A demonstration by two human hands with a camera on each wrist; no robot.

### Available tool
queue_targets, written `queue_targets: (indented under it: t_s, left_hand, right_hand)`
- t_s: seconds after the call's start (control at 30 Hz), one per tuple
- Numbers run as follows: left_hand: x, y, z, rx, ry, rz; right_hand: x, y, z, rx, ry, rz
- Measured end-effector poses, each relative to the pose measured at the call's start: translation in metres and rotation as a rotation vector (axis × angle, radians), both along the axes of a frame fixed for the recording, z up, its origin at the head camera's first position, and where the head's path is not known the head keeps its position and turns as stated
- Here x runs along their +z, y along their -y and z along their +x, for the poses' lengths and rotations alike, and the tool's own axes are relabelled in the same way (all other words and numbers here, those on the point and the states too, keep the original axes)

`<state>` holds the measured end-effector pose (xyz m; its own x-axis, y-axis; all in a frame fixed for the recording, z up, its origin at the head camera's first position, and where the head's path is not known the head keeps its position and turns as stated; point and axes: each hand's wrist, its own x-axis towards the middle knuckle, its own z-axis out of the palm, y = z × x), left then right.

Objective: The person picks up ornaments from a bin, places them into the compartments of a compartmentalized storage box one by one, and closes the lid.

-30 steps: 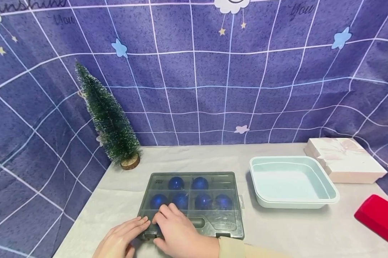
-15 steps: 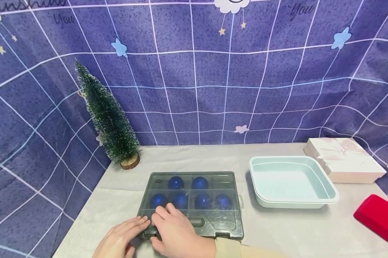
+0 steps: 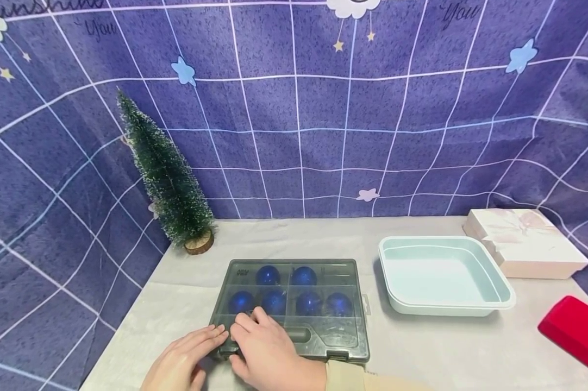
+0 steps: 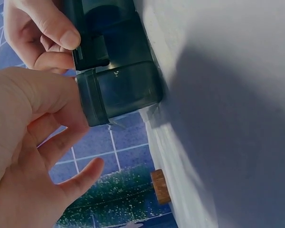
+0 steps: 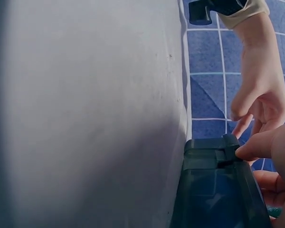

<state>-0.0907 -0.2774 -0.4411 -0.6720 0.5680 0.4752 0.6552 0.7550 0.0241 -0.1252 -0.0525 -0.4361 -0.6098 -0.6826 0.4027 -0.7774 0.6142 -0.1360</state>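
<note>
A dark translucent compartment box (image 3: pixel 323 334) lies flat with its lid down in the head view. Several shiny blue balls (image 3: pixel 304 276) show through the lid in its compartments. At the box's front left corner, my left hand (image 3: pixel 183 355) rests its nearly straight fingers on the lid. Beside it, my right hand (image 3: pixel 271 350) has bent fingers on the lid's front edge. Its thumb (image 4: pixel 61 33) presses the latch (image 4: pixel 92 53) on the front side in the left wrist view, gripping the edge. Part of the front edge is hidden under the right hand.
Right of the box stands a pale blue tray (image 3: pixel 396 301), with a white gift box (image 3: pixel 533 239) behind it. A red object (image 3: pixel 577 331) lies at the far right. A small Christmas tree (image 3: pixel 167 174) on a wooden base stands back left. Patterned blue cloth (image 3: pixel 318 152) hangs behind.
The right hand has shifted slightly left along the box's front edge. The left hand stays at the corner. The box remains in place with its lid down.
</note>
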Motion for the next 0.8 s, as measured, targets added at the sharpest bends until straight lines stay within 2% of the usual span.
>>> queue_targets:
  t_s: [0.23, 0.57, 0.67, 0.8]
  left_hand:
    - [-0.001, -0.001, 0.002, 0.009, 0.008, 0.012]
    - [0.001, -0.005, -0.002, -0.028, -0.037, 0.044]
    - [0.008, -0.008, -0.002, 0.013, -0.013, 0.027]
    - [0.027, -0.019, -0.006, 0.111, 0.109, -0.050]
  right_hand:
    - [-0.001, 0.000, 0.001, 0.003, -0.010, -0.008]
    - [-0.003, 0.000, 0.001, -0.005, -0.010, 0.015]
    - [-0.001, -0.002, 0.001, 0.010, 0.008, 0.004]
    - [0.006, -0.013, 0.000, 0.075, 0.115, -0.057]
